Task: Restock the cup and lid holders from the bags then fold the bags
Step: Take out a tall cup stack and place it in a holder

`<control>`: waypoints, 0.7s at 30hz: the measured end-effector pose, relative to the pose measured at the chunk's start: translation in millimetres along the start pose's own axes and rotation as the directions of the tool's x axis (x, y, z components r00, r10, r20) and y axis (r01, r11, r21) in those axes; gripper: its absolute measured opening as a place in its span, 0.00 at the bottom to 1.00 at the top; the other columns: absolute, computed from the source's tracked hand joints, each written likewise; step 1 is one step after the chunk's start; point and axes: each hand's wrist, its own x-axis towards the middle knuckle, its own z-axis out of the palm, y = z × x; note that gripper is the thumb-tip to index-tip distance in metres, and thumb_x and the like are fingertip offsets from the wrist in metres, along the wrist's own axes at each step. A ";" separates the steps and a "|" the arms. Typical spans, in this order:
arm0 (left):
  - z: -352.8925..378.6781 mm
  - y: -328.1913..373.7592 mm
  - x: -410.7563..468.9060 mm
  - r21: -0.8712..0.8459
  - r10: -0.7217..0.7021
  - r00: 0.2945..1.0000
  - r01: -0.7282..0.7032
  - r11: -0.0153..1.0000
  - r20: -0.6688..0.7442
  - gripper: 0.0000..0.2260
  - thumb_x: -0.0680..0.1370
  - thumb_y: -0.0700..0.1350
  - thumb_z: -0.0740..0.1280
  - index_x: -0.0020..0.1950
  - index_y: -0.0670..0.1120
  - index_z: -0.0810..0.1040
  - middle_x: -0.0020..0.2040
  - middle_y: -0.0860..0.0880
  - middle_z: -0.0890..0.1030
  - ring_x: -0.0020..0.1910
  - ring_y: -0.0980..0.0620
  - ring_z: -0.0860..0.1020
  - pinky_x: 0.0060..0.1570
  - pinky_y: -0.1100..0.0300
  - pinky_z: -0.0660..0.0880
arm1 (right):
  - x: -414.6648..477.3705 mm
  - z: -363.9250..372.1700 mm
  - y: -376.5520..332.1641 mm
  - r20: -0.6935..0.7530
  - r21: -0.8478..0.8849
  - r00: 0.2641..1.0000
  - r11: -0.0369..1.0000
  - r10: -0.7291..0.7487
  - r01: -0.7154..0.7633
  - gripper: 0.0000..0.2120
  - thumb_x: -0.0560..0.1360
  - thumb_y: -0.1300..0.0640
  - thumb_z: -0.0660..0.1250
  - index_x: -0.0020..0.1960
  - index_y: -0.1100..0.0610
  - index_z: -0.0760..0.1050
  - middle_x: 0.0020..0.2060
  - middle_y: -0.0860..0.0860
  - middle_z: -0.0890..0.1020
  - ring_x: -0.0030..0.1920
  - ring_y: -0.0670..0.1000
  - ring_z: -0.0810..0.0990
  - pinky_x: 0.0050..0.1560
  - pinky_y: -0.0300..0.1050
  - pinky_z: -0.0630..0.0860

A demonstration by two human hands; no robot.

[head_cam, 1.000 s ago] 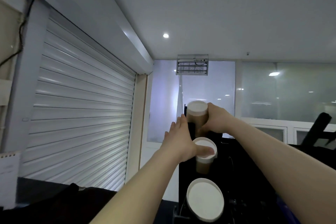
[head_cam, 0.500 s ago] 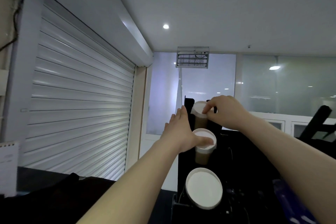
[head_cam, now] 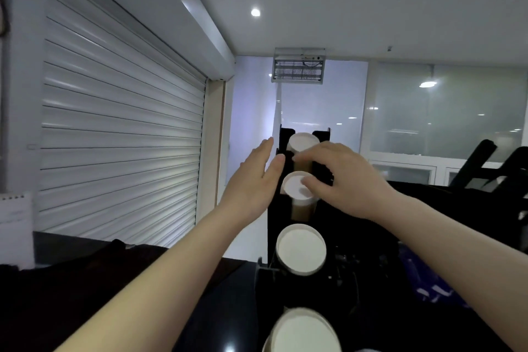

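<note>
A black cup holder (head_cam: 273,226) stands upright ahead of me, with stacks of brown paper cups lying in it, white bases toward me. The top cup stack (head_cam: 303,141) sits above the second cup stack (head_cam: 294,190). Lower down are a wider third cup stack (head_cam: 301,248) and a fourth cup stack (head_cam: 303,331) at the frame's bottom edge. My left hand (head_cam: 254,183) hovers flat with straight fingers beside the holder's left edge, holding nothing. My right hand (head_cam: 343,180) reaches across from the right, thumb tip on the second stack's base and fingers lying over the top stack's brown side. No bags are in view.
A closed white roller shutter (head_cam: 120,137) fills the left wall. A dark counter (head_cam: 85,294) runs below it, with a spiral notepad (head_cam: 15,226) at far left. Blue packaging (head_cam: 428,283) lies at lower right, and black frames (head_cam: 491,163) stand by the frosted windows.
My left hand has lifted off the second stack's base and straightened beside the holder. My right hand has dropped from the top stack's rim toward the second stack. The view has tilted down.
</note>
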 end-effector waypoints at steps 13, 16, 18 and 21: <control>-34.8 19.7 -78.4 0.047 -0.001 0.982 -0.008 0.999 0.187 0.21 0.80 0.57 0.56 0.73 0.60 0.63 0.69 0.67 0.65 0.61 0.78 0.62 0.54 0.82 0.56 | -32.6 -11.7 -52.0 -0.045 0.077 0.980 0.979 0.192 -0.188 0.15 0.74 0.48 0.64 0.59 0.50 0.75 0.56 0.46 0.77 0.54 0.48 0.75 0.54 0.45 0.73; -46.1 34.7 -105.4 0.023 0.035 0.979 -0.040 0.999 0.200 0.23 0.78 0.61 0.54 0.73 0.62 0.63 0.66 0.71 0.64 0.58 0.83 0.61 0.54 0.86 0.55 | -75.4 -24.7 -81.2 -0.040 0.218 0.986 0.965 0.160 -0.147 0.24 0.71 0.38 0.62 0.63 0.47 0.73 0.54 0.39 0.74 0.51 0.37 0.72 0.50 0.29 0.65; -46.5 41.1 -120.4 0.065 0.026 0.979 -0.039 0.997 0.202 0.23 0.79 0.59 0.55 0.74 0.60 0.61 0.69 0.67 0.63 0.66 0.76 0.60 0.61 0.80 0.55 | -101.4 -28.7 -96.9 0.057 0.261 0.988 0.953 0.146 -0.156 0.32 0.67 0.33 0.60 0.66 0.47 0.71 0.58 0.38 0.73 0.57 0.36 0.69 0.57 0.31 0.64; -41.4 45.6 -145.0 0.169 0.001 0.977 -0.038 0.985 0.215 0.23 0.81 0.55 0.55 0.76 0.58 0.56 0.70 0.66 0.57 0.72 0.67 0.53 0.67 0.69 0.50 | -129.3 -28.3 -113.3 0.215 0.189 0.966 0.964 0.145 -0.187 0.39 0.64 0.30 0.61 0.70 0.48 0.66 0.67 0.43 0.68 0.67 0.44 0.64 0.66 0.42 0.63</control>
